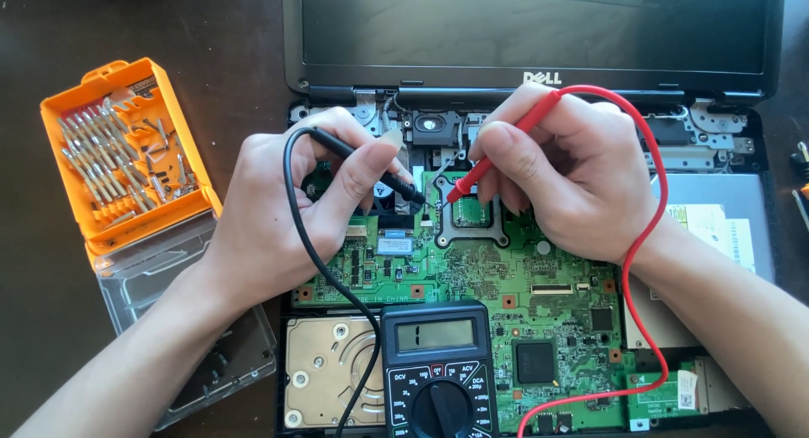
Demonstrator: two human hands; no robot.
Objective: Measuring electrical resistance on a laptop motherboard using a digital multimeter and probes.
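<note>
**Two probes on an opened laptop's board**

Your left hand (pixel 291 206) pinches the black probe (pixel 371 164) like a pen, thumb and forefinger clenched on its matte plastic barrel, the tip slanting down to the right onto the green motherboard (pixel 506 295). Your right hand (pixel 560 172) grips the red probe (pixel 497 147) the same way, its tip angled down to the left. The two tips land close together, just beside the upper left corner of the square processor socket (pixel 474 212) with its dark metal frame.

The motherboard sits in the stripped laptop base, glossy green, densely dotted with small solder pads, black square chips and copper-ringed screw holes. A thin black lead (pixel 308 244) loops off your left hand and a red lead (pixel 649 261) curves round your right wrist; both run down towards the digital multimeter (pixel 436 370). The meter lies at the board's near edge, black-cased, with a grey display and a round rotary dial.

Left of the meter lies a hard drive (pixel 324 383), its bare metal lid dull gold. Above, the dark laptop screen (pixel 531 25) stands open. On the brown table to the left rests an orange plastic bit case (pixel 126 155) full of steel bits, with a clear lid (pixel 194 320).
</note>
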